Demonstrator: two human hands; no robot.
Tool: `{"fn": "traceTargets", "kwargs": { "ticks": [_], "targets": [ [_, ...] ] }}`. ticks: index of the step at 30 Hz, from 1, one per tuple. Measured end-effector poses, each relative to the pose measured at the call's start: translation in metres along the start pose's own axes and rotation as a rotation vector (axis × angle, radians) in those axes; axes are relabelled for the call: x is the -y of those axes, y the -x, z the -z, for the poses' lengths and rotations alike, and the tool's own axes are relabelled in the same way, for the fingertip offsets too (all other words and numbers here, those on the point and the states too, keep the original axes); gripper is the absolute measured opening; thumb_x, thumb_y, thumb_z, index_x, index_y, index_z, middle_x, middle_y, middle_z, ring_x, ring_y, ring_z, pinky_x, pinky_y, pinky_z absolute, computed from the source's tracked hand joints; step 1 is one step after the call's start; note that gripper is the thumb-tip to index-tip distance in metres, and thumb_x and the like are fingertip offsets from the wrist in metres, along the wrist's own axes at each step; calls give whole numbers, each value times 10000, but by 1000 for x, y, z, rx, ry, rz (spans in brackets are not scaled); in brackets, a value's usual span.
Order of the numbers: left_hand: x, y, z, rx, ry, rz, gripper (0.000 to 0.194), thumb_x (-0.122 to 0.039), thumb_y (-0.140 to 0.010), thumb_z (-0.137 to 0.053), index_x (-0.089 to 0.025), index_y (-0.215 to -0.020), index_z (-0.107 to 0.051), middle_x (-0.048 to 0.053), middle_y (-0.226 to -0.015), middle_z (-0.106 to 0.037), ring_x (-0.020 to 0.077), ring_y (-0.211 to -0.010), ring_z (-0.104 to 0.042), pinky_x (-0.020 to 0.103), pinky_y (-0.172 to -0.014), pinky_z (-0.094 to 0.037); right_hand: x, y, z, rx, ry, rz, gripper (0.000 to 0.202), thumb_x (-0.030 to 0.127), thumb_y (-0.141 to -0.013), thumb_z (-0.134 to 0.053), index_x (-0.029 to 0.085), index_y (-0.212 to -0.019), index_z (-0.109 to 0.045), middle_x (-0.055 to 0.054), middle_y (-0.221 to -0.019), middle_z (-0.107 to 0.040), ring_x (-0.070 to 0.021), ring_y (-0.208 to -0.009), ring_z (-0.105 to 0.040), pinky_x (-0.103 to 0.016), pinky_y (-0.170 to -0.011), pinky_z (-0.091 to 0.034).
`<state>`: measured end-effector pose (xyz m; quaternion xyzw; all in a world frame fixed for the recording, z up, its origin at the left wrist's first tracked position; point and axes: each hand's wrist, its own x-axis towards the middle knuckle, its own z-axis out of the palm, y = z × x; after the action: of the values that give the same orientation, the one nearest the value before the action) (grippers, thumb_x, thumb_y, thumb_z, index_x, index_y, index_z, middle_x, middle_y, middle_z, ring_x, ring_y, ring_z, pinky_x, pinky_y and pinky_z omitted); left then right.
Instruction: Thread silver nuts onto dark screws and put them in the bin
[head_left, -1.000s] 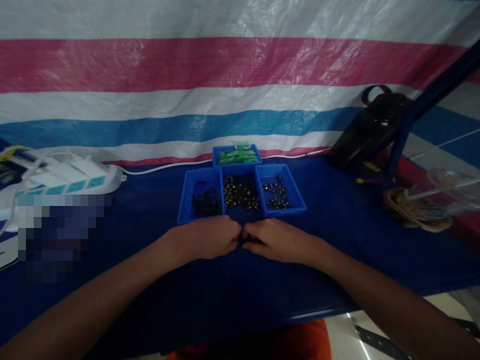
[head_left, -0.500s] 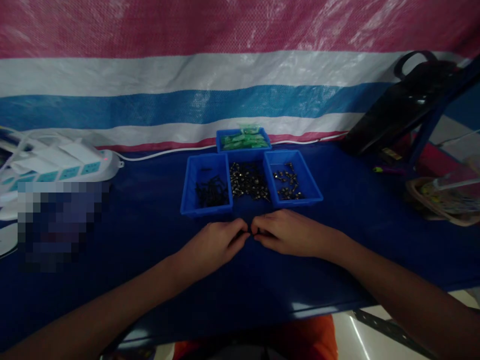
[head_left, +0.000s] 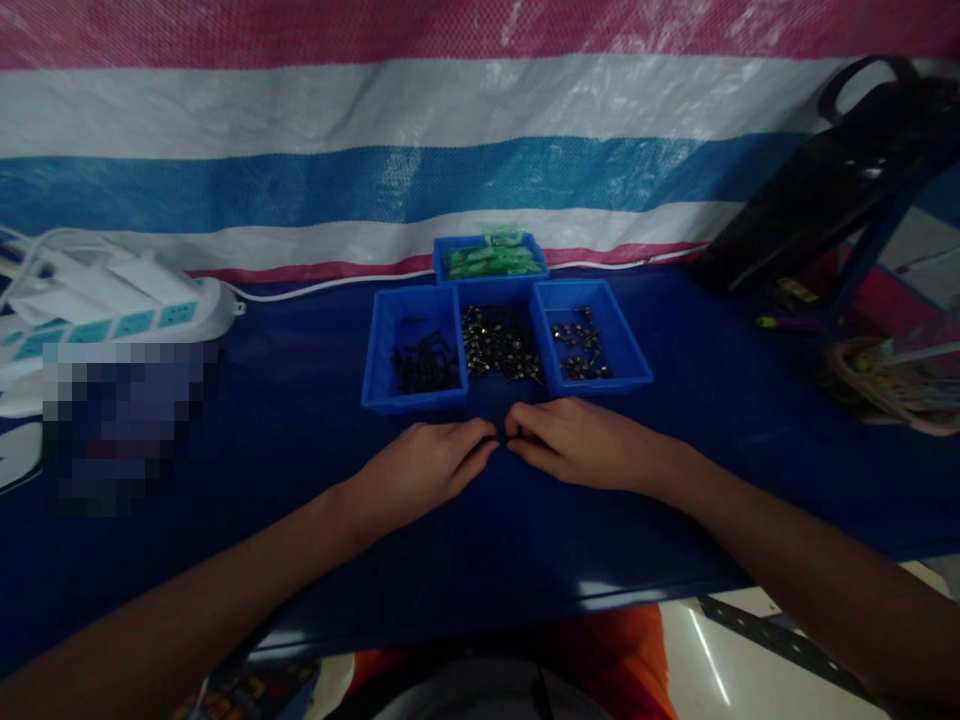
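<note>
My left hand (head_left: pixel 431 462) and my right hand (head_left: pixel 581 443) face each other just in front of the blue bins, fingertips almost meeting. Both are closed in a pinch; whatever they hold is too small and dark to make out. Beyond my left hand stands a blue bin (head_left: pixel 414 404) with thin black pieces (head_left: pixel 426 364) in it. A second blue bin (head_left: pixel 600 386), past my right hand, holds some small metallic parts (head_left: pixel 581 350). Between the two bins lies a heap of small dark and shiny parts (head_left: pixel 501 345).
Behind them, a smaller blue bin (head_left: pixel 491 276) holds green packets (head_left: pixel 495 258). A white power strip (head_left: pixel 214 310) with plugs sits at left, its cable running along the striped sheet (head_left: pixel 375 185). At right are a black bottle (head_left: pixel 817 185) and a basket (head_left: pixel 885 395).
The view has tilted down slightly, so everything appears higher in the picture. Both hands keep nearly the same pinched pose in front of the bins.
</note>
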<state>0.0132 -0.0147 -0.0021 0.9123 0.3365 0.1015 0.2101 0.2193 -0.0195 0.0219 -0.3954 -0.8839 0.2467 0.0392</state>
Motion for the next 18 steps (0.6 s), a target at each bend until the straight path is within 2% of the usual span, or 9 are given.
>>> {"fn": "traceTargets", "kwargs": {
  "ticks": [5,12,18],
  "targets": [
    [5,2,-5,-86,-89,-32,213,-303,-917,-373,-192,-1009,-530,-1,-861,-647,117,-754,-633,222,-696,-482,1,-1,0,2,-4,-7,107,230,-893,-395,172,-910,-483,-25,-792,-620,-125,-674,-575,-224,-589,-351],
    [2,3,-4,-204,-124,-112,267,-330,-874,-447,-174,-1078,-519,-31,-679,-613,92,-614,-610,176,-557,-463,-2,-2,-2,-8,7,-5,137,254,-920,-340,180,-903,-454,-6,-714,-586,-113,-604,-542,-216,-529,-305],
    [4,3,-6,-267,-100,-137,249,-268,-887,-424,-175,-1099,-517,-50,-611,-587,65,-537,-578,155,-552,-457,0,-1,1,-2,-64,-4,129,237,-927,-314,186,-906,-430,20,-658,-538,-91,-537,-487,-199,-506,-296]
  ]
}}
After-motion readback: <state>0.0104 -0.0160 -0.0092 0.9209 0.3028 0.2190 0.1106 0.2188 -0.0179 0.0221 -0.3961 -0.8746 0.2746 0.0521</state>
